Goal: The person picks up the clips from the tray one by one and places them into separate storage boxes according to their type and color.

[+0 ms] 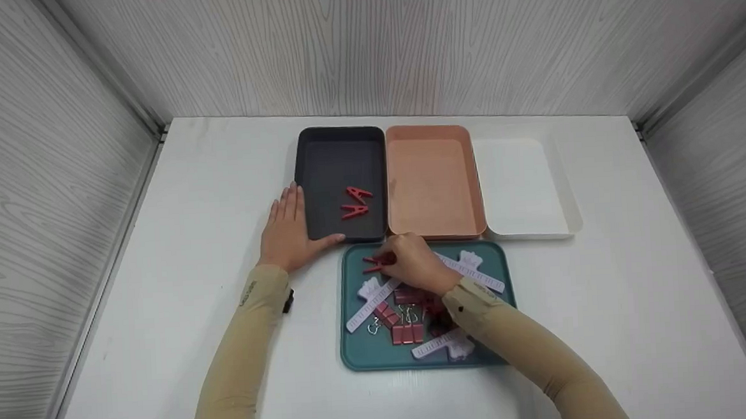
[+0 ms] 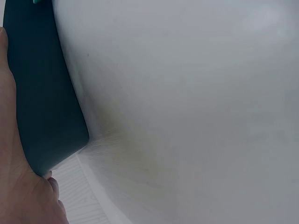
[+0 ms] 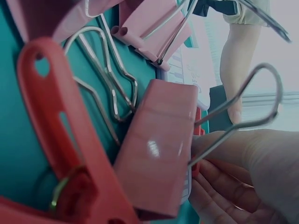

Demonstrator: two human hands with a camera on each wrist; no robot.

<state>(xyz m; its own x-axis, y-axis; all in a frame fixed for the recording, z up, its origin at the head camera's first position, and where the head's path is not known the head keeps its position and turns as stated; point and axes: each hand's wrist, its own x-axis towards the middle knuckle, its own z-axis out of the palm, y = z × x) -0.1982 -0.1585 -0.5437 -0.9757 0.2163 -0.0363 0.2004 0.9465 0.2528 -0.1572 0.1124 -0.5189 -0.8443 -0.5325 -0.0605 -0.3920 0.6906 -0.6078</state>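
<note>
The work looks to be at an early stage: two red pegs [image 1: 355,211] lie in the dark tray [image 1: 339,166], beyond the left part of the teal tray [image 1: 361,357]. The right hand [image 1: 416,263] pinches another red peg [image 1: 371,264] between its fingers at the teal tray's far-left part. The left hand [image 1: 287,238], fingers straight, rests against the dark tray's side, gripping nothing. Left on the teal tray are pink binder clips [image 1: 407,334], pale rulers [image 1: 373,306] and at least one more peg [image 3: 88,149], crowded among wire handles; the right forearm hides some. Beyond the teal tray, an orange tray [image 1: 432,181] and a white tray [image 1: 518,183] also stand on the counter [image 1: 158,259].
</note>
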